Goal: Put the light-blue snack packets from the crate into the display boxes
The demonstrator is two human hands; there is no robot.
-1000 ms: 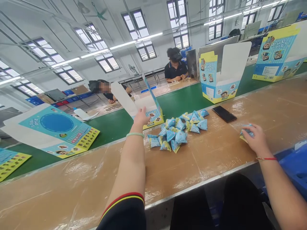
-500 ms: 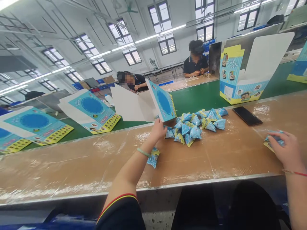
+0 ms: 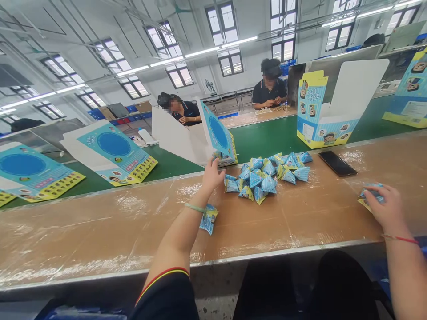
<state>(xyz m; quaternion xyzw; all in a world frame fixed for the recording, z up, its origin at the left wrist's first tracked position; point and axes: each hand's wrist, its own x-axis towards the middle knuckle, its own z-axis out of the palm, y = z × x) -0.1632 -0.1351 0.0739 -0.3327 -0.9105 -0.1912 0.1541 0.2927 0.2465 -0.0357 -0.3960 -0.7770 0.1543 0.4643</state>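
My left hand [image 3: 213, 174] is at the near side of an upright open carton [image 3: 218, 131], white inside with blue and yellow printing. Its fingers are stretched toward the carton's lower opening, where part of a small blue packet shows; the thumb stands apart. Beside that hand lies a pile of blue and yellow pillow-shaped snack packets [image 3: 260, 180]. One more packet [image 3: 209, 220] lies by my left wrist, partly behind it. On the right, my right hand [image 3: 387, 204] has its fingers closed on a packet [image 3: 365, 202] at the table surface.
A black phone [image 3: 336, 163] lies right of the pile on the brown table [image 3: 116, 231]. Behind runs a green surface [image 3: 260, 142] with another open carton [image 3: 328, 126] and tilted cartons [image 3: 115, 153] at left. Two people sit working across from me.
My left hand has drawn slightly down from the carton's edge, and its fingers have straightened. The view has shifted a little. My right hand stays on its packet.
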